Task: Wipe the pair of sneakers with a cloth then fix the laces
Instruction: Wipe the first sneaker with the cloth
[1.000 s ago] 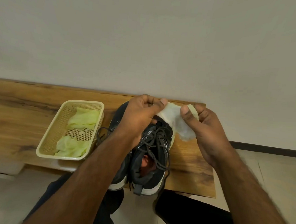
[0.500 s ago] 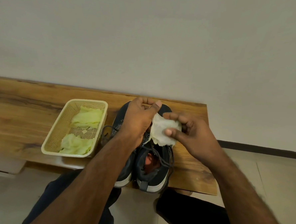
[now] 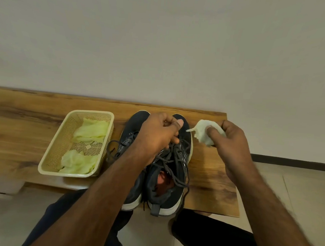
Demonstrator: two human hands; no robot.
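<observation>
Head view: only camera; looks down over both forearms onto a bench set against a pale wall.
Bench: long wooden plank bench with dark grain [image 3: 208,175], carrying shoes and basket.
Sneakers: pair of dark navy mesh sneakers with white soles [image 3: 177,184], side by side at bench middle, toes toward the wall, heels at the near edge; left shoe largely hidden under the left forearm.
Laces: dark grey cord laces [image 3: 175,171], loose and untied, looping over the right shoe's tongue, one end hanging past the near edge; another loop lying on the wood left of the pair.
Left hand: [image 3: 157,135] over the shoes' forefoot, fingers curled, thumb tip raised toward the toes; seems closed around lace strands below the knuckles, though exact grip partly hidden.
Right hand: [image 3: 230,144] right of the shoes, above the bench, fingers and thumb curled tight around the cloth.
Cloth: crumpled white wiping cloth [image 3: 203,132], bunched in the right hand, a thin corner pointing left toward the right shoe's toe, apart from the shoe.
Basket: pale yellow perforated plastic rectangular basket [image 3: 49,168], left of the sneakers, just beside them.
Basket contents: two crumpled pale green cloths [image 3: 91,130], one at the far end, one at the near end.
Legs: dark trousers [image 3: 217,240] below the near bench edge.
</observation>
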